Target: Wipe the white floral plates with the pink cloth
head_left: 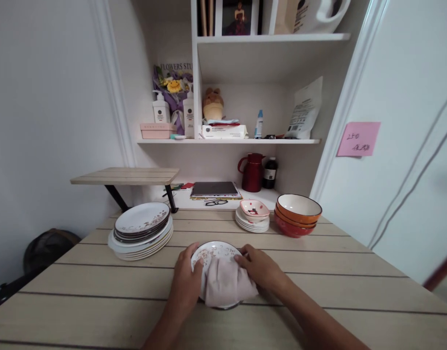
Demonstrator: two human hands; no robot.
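A white patterned plate [218, 251] lies flat on the wooden table [99, 301] right in front of me. My left hand [186, 287] grips the plate's left rim, fingers curled over its edge. My right hand [260, 269] presses a pinkish cloth [225, 284] down onto the plate; the cloth covers the plate's near half.
A stack of plates [142, 228] stands at the left. A small pink dish on white saucers [253, 217] and stacked orange bowls [298, 214] stand behind at the right. Shelves with a red jug [252, 171], bottles and glasses [216, 202] rise at the back. A low wooden shelf [126, 176] juts out at the left.
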